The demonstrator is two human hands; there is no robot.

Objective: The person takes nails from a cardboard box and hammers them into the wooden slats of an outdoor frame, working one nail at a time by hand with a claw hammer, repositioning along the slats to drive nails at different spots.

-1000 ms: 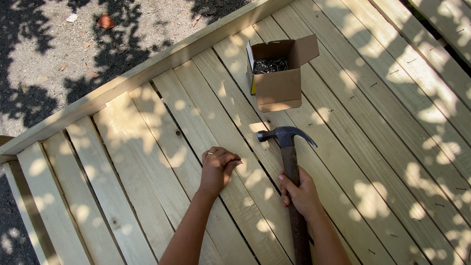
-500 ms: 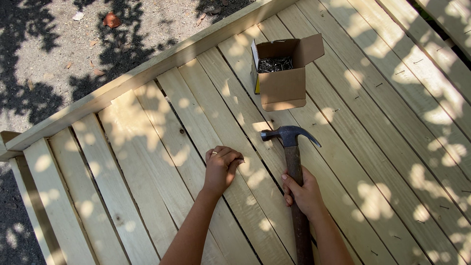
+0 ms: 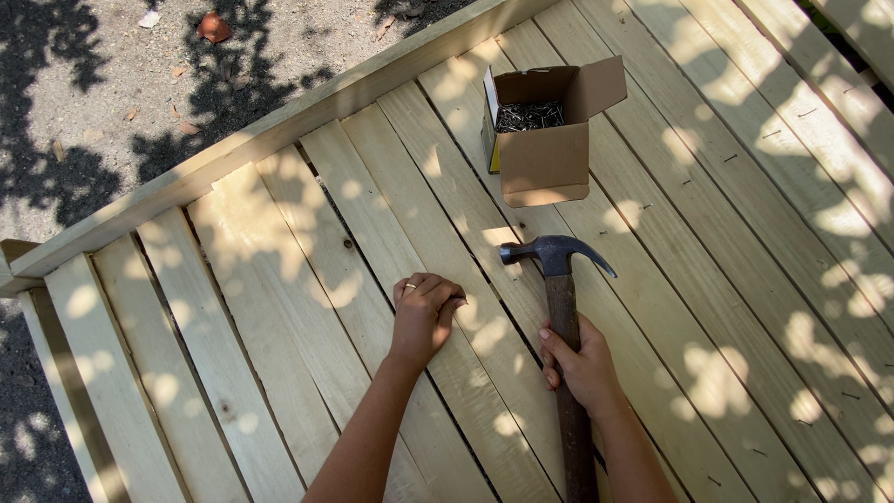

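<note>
The right hand [image 3: 579,365] wraps tight around the wooden handle of the claw hammer [image 3: 557,279], gripping it about midway; the dark steel head sits above the fist, just below the cardboard box [image 3: 548,158], face pointing left and claw curving right; the handle runs down past the wrist and out of view. The left hand [image 3: 424,312] rests curled on a deck board [image 3: 372,242] left of the hammer head, fingertips bunched together; whether they pinch anything I cannot tell. The cardboard box stands open on the pale deck boards, flaps up, with a heap of dark nails [image 3: 529,115] inside; beyond the box, a rim board [image 3: 279,130] edges the deck against gravel ground [image 3: 84,102].
</note>
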